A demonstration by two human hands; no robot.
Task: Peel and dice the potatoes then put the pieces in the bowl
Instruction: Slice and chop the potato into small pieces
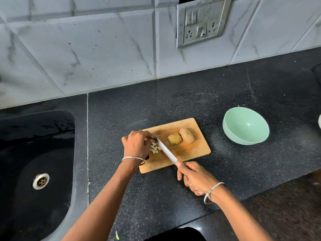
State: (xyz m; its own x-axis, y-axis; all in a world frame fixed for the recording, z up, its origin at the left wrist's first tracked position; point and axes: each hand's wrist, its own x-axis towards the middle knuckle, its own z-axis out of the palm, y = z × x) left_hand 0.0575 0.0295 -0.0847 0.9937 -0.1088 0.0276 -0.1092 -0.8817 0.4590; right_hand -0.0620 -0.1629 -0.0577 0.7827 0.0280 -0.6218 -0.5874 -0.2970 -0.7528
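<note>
Head view: The wooden cutting board lies on the black countertop, between the sink at left and the green bowl at right.

The right hand is positioned just off the board's near edge. Its fingers are wrapped closed around the handle of the knife. The white blade runs far-left across the board, with its tip at the left hand's fingers.

The left hand is over the board's left end. Its fingers curl down onto the cut potato pieces, which lie just left of the blade.

A sliced potato half and a whole potato touch each other right of the blade, apart from both hands.
</note>
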